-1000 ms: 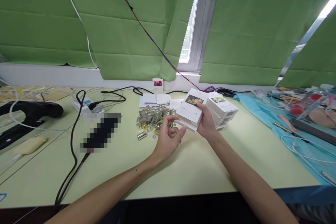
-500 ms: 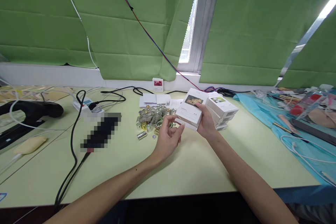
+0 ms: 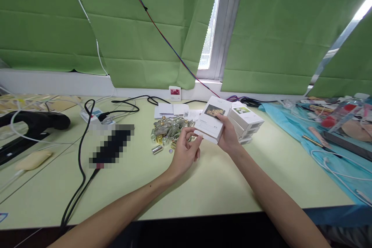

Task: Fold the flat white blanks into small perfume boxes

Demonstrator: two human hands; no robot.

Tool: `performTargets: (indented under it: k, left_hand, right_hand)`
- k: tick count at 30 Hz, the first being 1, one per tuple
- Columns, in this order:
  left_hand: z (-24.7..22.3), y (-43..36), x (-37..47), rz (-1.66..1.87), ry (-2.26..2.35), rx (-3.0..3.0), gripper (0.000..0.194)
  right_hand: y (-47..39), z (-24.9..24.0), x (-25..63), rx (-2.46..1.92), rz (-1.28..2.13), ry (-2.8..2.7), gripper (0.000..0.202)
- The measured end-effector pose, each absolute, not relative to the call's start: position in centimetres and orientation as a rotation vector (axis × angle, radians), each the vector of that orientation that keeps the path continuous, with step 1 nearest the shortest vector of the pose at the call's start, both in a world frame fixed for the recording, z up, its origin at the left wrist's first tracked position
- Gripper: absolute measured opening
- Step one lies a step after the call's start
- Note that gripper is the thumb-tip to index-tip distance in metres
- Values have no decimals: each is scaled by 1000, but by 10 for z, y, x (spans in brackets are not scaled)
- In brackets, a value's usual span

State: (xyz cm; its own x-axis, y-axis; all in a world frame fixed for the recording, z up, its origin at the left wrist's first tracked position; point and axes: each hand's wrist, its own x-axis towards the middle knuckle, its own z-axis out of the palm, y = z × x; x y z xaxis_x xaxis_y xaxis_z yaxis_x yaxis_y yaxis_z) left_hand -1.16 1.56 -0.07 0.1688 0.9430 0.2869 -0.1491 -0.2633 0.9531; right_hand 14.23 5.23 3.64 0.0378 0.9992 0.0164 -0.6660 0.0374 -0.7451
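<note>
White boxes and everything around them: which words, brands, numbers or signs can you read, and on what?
None reads clearly enough to quote.
Held white box: lines of print below the flower picture, too small.
Stacked white boxes: print on the top one, too blurred.
Small white box by the wall: faint print under the pink picture, too small.
Printed paper: illegible.
</note>
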Motion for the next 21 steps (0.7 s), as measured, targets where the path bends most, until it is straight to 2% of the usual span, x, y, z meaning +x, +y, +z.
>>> performTargets:
  k: [15, 21]
  left_hand:
    - [1, 16, -11, 1312, 839, 1363, 37]
    - [2, 15, -10, 1305, 840, 1329, 40]
  right_hand:
    - [51, 36, 142, -591, 1458, -740, 42]
    - [51, 35, 143, -591, 1468, -771, 40]
